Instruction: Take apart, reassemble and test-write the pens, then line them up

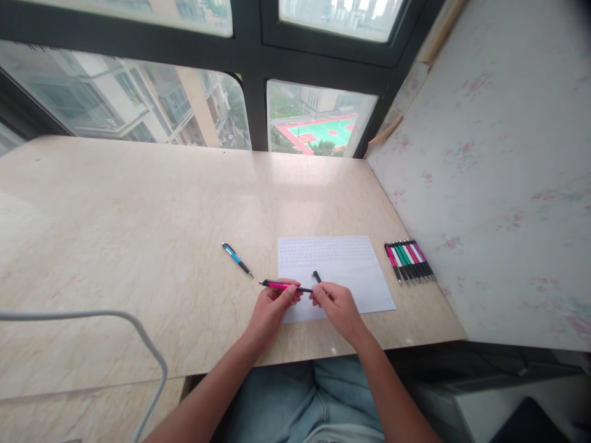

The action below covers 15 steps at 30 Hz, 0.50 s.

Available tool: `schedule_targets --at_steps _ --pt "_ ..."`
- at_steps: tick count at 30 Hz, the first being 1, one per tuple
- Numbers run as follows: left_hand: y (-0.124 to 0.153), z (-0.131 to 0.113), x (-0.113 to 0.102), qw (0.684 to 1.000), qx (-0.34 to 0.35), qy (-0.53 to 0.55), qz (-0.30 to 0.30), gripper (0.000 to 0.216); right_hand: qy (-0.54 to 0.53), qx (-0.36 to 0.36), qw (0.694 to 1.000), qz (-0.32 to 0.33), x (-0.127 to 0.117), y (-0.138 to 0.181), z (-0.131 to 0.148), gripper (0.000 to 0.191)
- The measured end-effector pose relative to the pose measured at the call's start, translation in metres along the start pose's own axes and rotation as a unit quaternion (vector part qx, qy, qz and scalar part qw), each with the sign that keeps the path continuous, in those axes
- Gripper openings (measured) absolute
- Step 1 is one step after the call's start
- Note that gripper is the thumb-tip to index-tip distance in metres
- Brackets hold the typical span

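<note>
One slim pink-and-black pen (276,285) sits in our left hand (272,303), fingers clamped round its barrel, while our right hand (338,301) pinches its black end, hiding the tip. One small black piece (316,275) juts out at eleven o'clock, its lower end hidden. Beneath lies one white handwritten sheet (357,286), illegible to us; at ten o'clock, one blue-and-black pen (237,259); at two, a multicoloured pen row (410,263), too tight to count.
</note>
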<state>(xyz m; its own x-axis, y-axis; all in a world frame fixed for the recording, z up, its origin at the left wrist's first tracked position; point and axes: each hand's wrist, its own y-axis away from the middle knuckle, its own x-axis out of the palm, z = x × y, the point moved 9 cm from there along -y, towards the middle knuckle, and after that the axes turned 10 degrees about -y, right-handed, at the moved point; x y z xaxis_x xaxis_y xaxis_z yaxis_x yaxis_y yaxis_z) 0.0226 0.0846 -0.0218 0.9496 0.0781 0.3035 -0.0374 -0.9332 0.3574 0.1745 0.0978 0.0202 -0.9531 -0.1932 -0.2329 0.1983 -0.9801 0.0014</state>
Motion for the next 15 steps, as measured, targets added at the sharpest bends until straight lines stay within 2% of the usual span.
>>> schedule_targets --at_steps 5,10,13,15 --pt "0.001 -0.002 0.001 1.0 -0.001 0.008 0.007 0.028 -0.025 0.023 0.999 -0.002 -0.003 0.001 -0.004 0.037" --pt "0.002 -0.006 0.002 1.0 0.014 -0.018 0.012 0.025 -0.052 0.049 0.997 0.001 -0.007 0.004 -0.011 0.045" --pt "0.003 -0.008 0.002 0.999 0.027 -0.041 0.007 0.026 -0.03 0.031 0.999 0.008 -0.006 0.005 -0.005 0.041" --pt "0.004 -0.006 0.002 0.999 0.024 -0.034 0.004 0.026 -0.003 -0.007 1.0 -0.012 -0.008 0.005 0.004 0.037"
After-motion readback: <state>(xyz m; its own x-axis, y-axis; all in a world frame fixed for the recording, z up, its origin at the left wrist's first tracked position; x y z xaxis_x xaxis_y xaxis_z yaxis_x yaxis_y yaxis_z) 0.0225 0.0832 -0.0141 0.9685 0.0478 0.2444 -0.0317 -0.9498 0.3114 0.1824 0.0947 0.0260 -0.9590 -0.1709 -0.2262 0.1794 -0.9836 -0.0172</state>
